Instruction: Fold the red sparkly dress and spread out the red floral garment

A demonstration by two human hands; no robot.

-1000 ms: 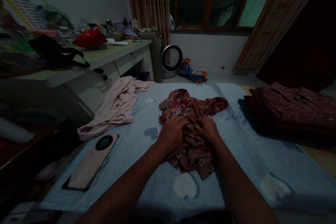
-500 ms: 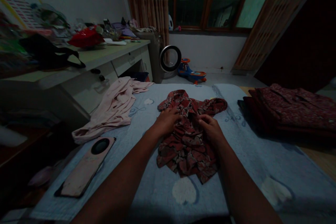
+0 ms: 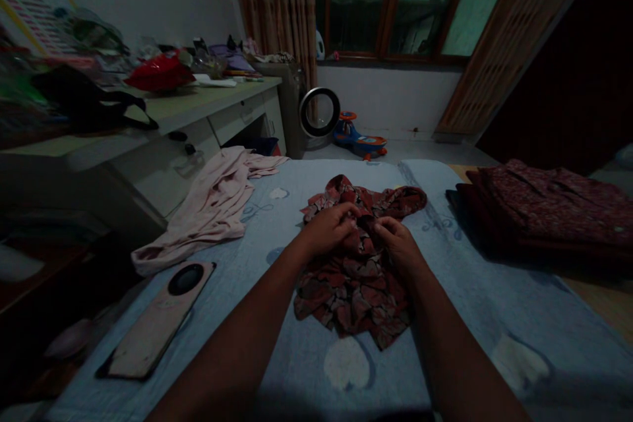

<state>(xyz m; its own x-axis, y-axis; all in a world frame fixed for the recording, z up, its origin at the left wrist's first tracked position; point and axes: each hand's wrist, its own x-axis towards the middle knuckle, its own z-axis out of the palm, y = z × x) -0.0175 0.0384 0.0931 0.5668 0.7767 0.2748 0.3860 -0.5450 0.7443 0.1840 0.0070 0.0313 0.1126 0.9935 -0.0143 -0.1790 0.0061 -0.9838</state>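
A dark red patterned garment (image 3: 353,283) lies crumpled on the blue bed cover (image 3: 465,316), its sleeves spread toward the far side. My left hand (image 3: 330,229) is closed on the cloth near the garment's upper middle, fingers pinched together. Close beside it, my right hand (image 3: 395,237) pinches a dark edge of the same garment between thumb and fingers. Both hands are a short way apart, with a fold of cloth raised between them. Dim light hides the finer detail at the fingertips.
A pink garment (image 3: 208,204) and a phone (image 3: 158,323) in a pale case lie on the left. Folded dark red clothes (image 3: 558,204) are stacked on the right. Beyond the bed stand a cluttered desk (image 3: 182,105), an open washer door (image 3: 320,112) and a blue ride-on toy (image 3: 359,138).
My left hand has moved right, closer to my right hand, and its fingers have closed on the cloth. The garment's upper left part has bunched inward. My right hand keeps its pinch.
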